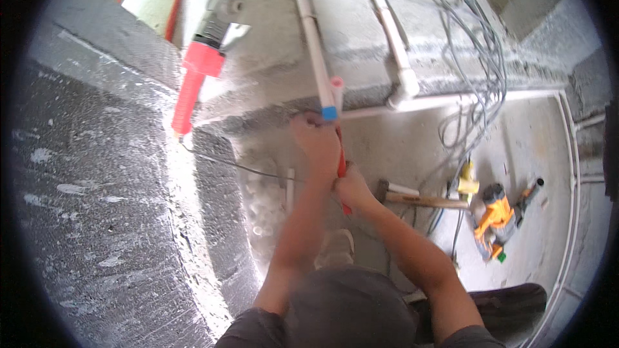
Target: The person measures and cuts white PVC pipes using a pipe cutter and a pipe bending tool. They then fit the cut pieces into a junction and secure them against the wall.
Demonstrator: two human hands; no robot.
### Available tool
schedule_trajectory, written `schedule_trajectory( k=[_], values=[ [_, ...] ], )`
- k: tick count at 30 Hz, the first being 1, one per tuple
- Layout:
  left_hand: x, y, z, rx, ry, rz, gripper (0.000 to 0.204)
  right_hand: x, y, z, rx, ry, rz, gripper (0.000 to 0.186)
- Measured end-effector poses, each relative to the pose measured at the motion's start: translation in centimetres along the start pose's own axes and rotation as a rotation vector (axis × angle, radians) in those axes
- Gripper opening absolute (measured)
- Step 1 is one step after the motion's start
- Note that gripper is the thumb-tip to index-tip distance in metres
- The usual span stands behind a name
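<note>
My right hand [351, 187] is closed on a red-handled tool [343, 158], whose handle runs upward behind my left hand. My left hand [316, 142], blurred, has curled fingers just below the blue band [329, 113] at the end of a white pipe [316, 55]; what they grip is hidden. Beside that band stands a short white pipe with a pink open end [336, 86]. Up and left of my hands, on the ledge, lies a long power tool with a red handle [190, 90] and grey head.
A second white pipe [393, 35] bends along the step. Coiled grey cable [477, 45] hangs at right. Below lie white fittings [261, 203], a wooden-handled hammer [425, 198], a yellow tool [465, 183] and an orange power tool [495, 212]. A rough grey wall [97, 187] borders the left.
</note>
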State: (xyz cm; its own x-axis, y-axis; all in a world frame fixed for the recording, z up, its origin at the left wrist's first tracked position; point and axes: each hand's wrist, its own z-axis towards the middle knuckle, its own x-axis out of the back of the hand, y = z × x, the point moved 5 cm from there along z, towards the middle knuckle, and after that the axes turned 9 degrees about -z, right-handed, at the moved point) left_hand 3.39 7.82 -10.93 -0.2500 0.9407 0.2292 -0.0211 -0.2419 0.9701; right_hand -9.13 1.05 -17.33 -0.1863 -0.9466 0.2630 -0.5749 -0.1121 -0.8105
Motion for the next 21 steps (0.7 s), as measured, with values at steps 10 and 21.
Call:
schedule_trajectory(
  k=[10, 21],
  values=[
    [0.4, 0.0, -0.1, -0.041, 0.085, -0.008, 0.028, -0.6, -1.9, 0.4, 0.02, -0.151, 0.173, 0.063],
    [-0.7, -0.7, -0.4, 0.032, 0.055, -0.155, 0.037, -0.5, -0.2, 0.7, 0.022, -0.072, 0.238, 0.06]
  ],
)
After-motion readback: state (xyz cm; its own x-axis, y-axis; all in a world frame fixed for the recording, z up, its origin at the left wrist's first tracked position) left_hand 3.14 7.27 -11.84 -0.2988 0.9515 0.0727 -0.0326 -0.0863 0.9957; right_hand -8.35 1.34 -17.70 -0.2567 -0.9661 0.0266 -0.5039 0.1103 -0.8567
